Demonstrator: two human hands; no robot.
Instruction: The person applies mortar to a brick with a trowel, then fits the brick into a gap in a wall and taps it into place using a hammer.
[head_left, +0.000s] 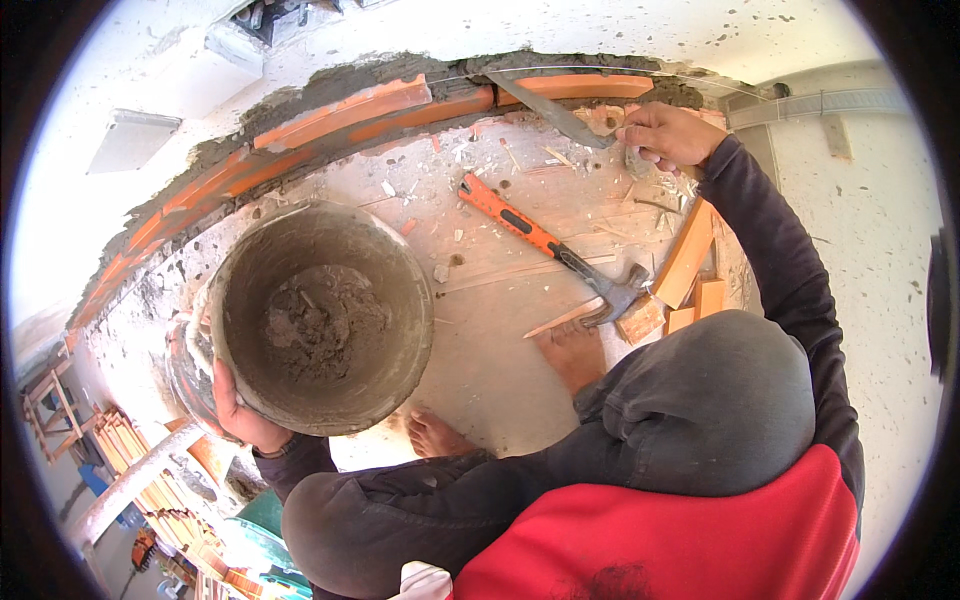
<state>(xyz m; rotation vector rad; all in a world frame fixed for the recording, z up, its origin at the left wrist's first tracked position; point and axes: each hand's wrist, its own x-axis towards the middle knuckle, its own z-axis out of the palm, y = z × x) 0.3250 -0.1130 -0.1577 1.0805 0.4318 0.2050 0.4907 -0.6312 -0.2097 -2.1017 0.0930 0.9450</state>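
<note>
Trowel [552,112], right of centre and far from me, with its neighbours from near to far as I follow them from my remote post. Nearest, my left hand [250,415] clasps the lower left side of a bucket [392,262]; I cannot tell how every finger lies, since several are hidden. The bucket's mouth faces up, showing mortar [322,322] at the bottom. Beyond it, to the right, a hammer [522,230] lies on the floor [500,375], its handle pointing away and leftward, its head just beside some orange blocks [688,255]. Farther still, my right hand [672,135] is closed round the trowel's handle end, thumb and fingers pinched together. The governing relation: the blade's long axis runs from this hand away and to the left, meeting the bricks [345,115] at a slant, its tip at the gap between two of them. My right hand is the nearer to that row; bucket and left hand lie well apart from the blade, with the hammer's handle end between.
</note>
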